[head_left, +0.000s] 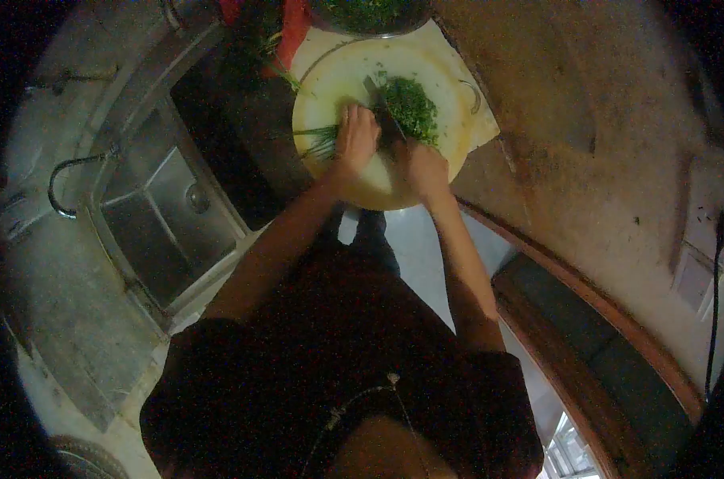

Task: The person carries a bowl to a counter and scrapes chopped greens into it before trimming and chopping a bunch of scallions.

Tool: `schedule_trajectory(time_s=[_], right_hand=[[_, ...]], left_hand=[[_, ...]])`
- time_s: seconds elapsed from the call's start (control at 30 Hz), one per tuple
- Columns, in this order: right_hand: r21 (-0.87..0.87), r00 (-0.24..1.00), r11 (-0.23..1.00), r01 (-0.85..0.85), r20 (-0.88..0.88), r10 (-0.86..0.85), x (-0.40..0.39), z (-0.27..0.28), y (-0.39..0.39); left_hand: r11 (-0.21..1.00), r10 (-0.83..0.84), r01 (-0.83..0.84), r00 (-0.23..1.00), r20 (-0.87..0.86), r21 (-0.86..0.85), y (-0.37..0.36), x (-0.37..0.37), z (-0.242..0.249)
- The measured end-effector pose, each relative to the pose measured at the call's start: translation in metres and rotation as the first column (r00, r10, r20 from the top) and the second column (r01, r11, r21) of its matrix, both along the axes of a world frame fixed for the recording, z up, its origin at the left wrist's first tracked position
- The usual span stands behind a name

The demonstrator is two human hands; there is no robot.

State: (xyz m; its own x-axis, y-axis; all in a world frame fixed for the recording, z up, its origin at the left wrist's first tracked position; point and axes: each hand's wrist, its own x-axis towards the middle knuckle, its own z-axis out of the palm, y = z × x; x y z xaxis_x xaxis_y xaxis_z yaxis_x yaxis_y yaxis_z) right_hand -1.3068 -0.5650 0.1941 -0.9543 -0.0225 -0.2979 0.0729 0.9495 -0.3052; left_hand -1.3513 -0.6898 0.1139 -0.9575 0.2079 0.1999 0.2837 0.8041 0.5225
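My left hand point(358, 137) is closed over a bunch of thin green stalks point(317, 140), pressing it on a round pale cutting board point(326, 97). The stalk ends stick out to the left of my fingers. In my right hand point(426, 169) is a kitchen knife point(390, 120); its dark blade points away from me, just right of my left fingers. A pile of finely chopped greens point(410, 108) lies on the board to the right of the blade. The knife's handle is mostly hidden in my grip.
Beyond the board stands a bowl point(382, 34) holding chopped greens. A red item point(295, 36) and loose leafy greens point(258, 48) lie at the back left. To the left is a metal sink point(158, 209) with a curved faucet point(53, 185). A brownish counter point(573, 180) extends right.
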Motion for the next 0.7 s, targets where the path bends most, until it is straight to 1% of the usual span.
schedule_trajectory(time_s=[0.03,0.07,0.13,0.17,0.23,0.27,0.33,0.37,0.43,0.47,0.53,0.57,0.63,0.67,0.7], right_hand=[[0.004,0.995,1.000,0.004,0.099,-0.004,0.012,0.013,-0.001],[0.006,0.994,1.000,0.002,0.107,-0.002,0.016,0.011,-0.002],[0.036,0.985,0.999,-0.001,0.170,-0.006,0.024,0.000,-0.008],[0.035,0.985,0.999,-0.001,0.172,-0.005,0.019,-0.015,-0.011],[-0.007,0.999,0.999,0.036,-0.037,-0.036,-0.005,-0.047,-0.016],[-0.012,0.998,0.999,0.038,-0.048,-0.039,-0.016,-0.049,-0.015],[-0.121,1.000,0.992,0.029,0.010,-0.028,-0.027,-0.045,-0.007],[-0.120,0.999,0.992,0.033,0.004,-0.033,-0.024,-0.038,-0.003],[-0.166,0.993,0.980,0.112,-0.008,-0.115,-0.011,-0.016,0.004],[-0.167,0.994,0.980,0.109,-0.008,-0.111,-0.002,-0.007,0.005],[-0.057,0.992,0.991,0.125,-0.023,-0.126,0.019,0.007,0.004],[-0.058,0.992,0.990,0.127,-0.020,-0.128,0.030,0.002,0.003],[0.139,0.999,0.989,-0.050,0.009,0.050,0.047,-0.015,0.005],[0.139,0.999,0.989,-0.051,0.010,0.050,0.047,-0.013,0.001],[0.142,0.994,0.987,-0.073,0.091,0.060,0.045,-0.009,-0.005]], left_hand=[[0.998,0.011,-0.020,0.991,0.131,0.065,0.000,0.002,0.000],[0.998,0.013,-0.022,0.990,0.139,0.066,0.000,0.004,-0.004],[0.997,0.082,-0.082,0.995,-0.049,0.010,0.004,0.002,-0.012],[0.997,0.082,-0.082,0.996,-0.046,0.009,0.004,0.001,-0.019],[0.995,0.006,-0.023,0.987,-0.158,-0.101,-0.003,0.003,-0.029],[0.994,0.003,-0.021,0.986,-0.169,-0.106,-0.004,0.000,-0.027],[0.998,-0.049,0.047,0.997,-0.065,-0.035,-0.005,-0.002,-0.020],[0.998,-0.053,0.051,0.996,-0.070,-0.035,-0.006,-0.002,-0.019],[0.998,-0.026,0.026,1.000,0.000,0.052,-0.006,-0.004,-0.017],[0.998,-0.023,0.022,1.000,0.001,0.052,-0.008,-0.003,-0.013],[0.999,0.046,-0.046,0.999,0.011,-0.002,-0.013,0.000,-0.003],[0.999,0.045,-0.045,0.999,0.014,-0.004,-0.015,0.003,0.001],[1.000,-0.002,0.000,0.997,0.073,0.021,-0.014,0.006,0.005],[1.000,-0.002,0.000,0.997,0.074,0.021,-0.013,0.007,-0.001],[0.999,0.019,-0.024,0.996,-0.088,-0.047,-0.011,0.009,-0.012]])
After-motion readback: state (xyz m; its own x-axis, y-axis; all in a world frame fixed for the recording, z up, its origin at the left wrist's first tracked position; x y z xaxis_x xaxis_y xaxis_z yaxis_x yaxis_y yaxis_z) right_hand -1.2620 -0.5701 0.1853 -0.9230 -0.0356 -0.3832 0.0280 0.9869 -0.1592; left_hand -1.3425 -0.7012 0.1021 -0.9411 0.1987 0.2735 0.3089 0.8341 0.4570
